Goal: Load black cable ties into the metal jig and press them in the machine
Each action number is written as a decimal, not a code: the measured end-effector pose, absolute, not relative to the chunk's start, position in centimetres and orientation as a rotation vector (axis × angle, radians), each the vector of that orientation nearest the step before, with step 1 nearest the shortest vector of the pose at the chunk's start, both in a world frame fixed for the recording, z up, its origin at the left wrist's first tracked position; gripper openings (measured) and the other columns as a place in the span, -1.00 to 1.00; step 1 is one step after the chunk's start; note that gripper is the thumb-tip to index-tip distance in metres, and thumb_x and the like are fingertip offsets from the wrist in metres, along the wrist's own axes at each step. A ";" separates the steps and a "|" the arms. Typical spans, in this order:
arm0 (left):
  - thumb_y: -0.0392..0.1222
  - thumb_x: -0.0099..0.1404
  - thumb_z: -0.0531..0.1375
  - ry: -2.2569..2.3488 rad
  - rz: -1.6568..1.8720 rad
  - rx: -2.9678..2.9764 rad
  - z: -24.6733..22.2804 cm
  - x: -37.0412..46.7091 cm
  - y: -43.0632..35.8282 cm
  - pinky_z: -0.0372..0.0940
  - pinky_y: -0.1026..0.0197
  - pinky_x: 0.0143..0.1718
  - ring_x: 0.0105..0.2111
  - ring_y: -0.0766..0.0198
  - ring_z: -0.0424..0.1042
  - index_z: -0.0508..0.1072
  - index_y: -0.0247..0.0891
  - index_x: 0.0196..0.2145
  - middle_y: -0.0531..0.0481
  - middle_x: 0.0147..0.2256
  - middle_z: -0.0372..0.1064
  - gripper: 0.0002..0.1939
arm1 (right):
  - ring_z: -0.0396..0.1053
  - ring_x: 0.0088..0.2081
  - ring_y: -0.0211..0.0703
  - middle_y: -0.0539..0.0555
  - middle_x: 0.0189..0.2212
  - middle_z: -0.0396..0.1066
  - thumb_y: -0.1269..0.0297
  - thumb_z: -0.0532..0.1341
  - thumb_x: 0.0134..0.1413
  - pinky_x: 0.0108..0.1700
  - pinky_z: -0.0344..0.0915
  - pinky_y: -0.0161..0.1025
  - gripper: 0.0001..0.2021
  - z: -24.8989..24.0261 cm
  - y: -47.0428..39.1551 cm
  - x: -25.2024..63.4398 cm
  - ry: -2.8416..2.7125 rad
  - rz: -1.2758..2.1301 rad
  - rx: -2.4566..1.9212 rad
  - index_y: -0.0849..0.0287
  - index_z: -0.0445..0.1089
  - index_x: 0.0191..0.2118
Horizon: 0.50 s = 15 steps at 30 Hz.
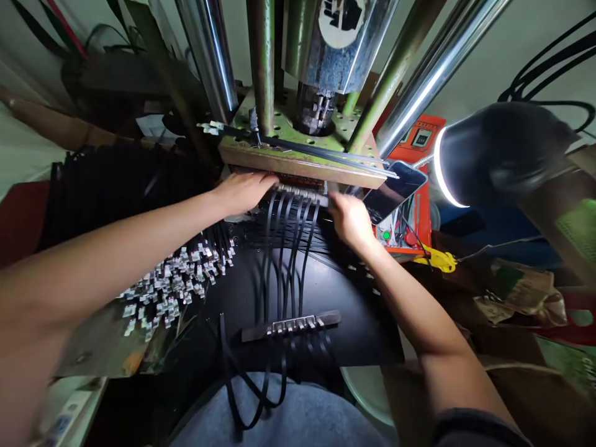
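A grey metal bar (pixel 302 195) with slots spans between my hands, under the front edge of a green machine plate (pixel 288 158). My left hand (pixel 246 191) is closed at its left end, with the fingertips partly hidden below the plate. At the other end my right hand (pixel 350 217) grips the bar, slightly blurred. Several flat black cables (pixel 293 261) hang from this bar toward me. Nearer to me, a second slotted metal bar (pixel 292 325) lies on the black work surface (pixel 367 329), with small metal connectors seated in it.
Many black cables with silver connectors (pixel 177 282) are heaped at left. A phone (pixel 395 189) leans beside the orange control box (pixel 421 146) at right. A lit lamp (pixel 488 155) stands further right. Metal columns (pixel 212 56) rise from the press. Loose cables (pixel 316 152) lie across the plate.
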<state>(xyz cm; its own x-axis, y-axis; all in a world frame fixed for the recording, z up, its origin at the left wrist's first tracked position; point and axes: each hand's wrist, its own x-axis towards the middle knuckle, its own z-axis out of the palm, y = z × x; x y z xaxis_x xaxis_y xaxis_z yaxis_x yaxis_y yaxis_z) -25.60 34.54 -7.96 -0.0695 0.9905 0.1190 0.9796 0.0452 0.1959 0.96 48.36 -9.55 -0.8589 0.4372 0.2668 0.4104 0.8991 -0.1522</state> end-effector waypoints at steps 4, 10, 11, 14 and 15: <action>-0.32 0.33 0.09 1.813 0.140 2.490 -7.3 -21.0 29.2 0.20 0.00 0.13 0.11 0.00 0.25 0.50 -0.24 -0.12 -0.15 -0.14 0.44 -0.77 | 0.37 -0.28 0.01 0.19 -0.33 0.47 0.39 0.11 0.21 -0.20 0.36 -0.08 -0.46 -11.4 42.0 9.5 -2.834 0.199 -0.534 0.27 0.15 0.31; -0.41 0.23 0.12 1.747 0.179 2.486 -8.2 -13.2 28.7 0.27 0.04 -0.08 -0.05 0.00 0.32 0.50 -0.31 -0.15 -0.23 -0.19 0.43 -0.75 | 0.44 -0.01 -0.01 0.21 0.03 0.45 0.42 0.08 0.22 0.02 0.43 -0.03 -0.50 -11.4 39.6 13.1 -2.760 0.643 -0.385 0.15 0.22 0.28; -0.36 0.29 0.09 1.771 0.268 2.418 -8.1 -12.5 28.9 0.27 0.04 -0.08 -0.06 0.01 0.33 0.50 -0.32 -0.15 -0.23 -0.18 0.44 -0.76 | 0.43 0.04 -0.04 0.19 0.08 0.43 0.45 0.06 0.21 0.07 0.42 -0.04 -0.49 -11.2 39.9 13.2 -2.706 0.695 -0.397 0.13 0.24 0.27; -0.14 0.48 -0.11 1.682 0.540 2.018 -7.2 -11.0 28.4 0.28 0.10 -0.08 -0.18 0.12 0.41 0.52 -0.30 -0.24 -0.14 -0.25 0.47 -0.58 | 0.38 0.15 -0.08 0.15 0.16 0.37 0.56 0.04 0.10 0.17 0.38 -0.04 -0.39 -11.0 40.3 13.1 -2.624 0.696 -0.506 0.11 0.21 0.29; -0.07 0.50 -0.17 1.558 0.569 1.853 -6.8 -10.5 27.9 0.30 0.14 -0.12 -0.25 0.18 0.43 0.51 -0.28 -0.28 -0.09 -0.29 0.48 -0.49 | 0.34 0.18 -0.07 0.16 0.20 0.32 0.56 0.05 0.09 0.20 0.35 -0.03 -0.36 -11.0 40.1 12.8 -2.638 0.670 -0.489 0.12 0.19 0.31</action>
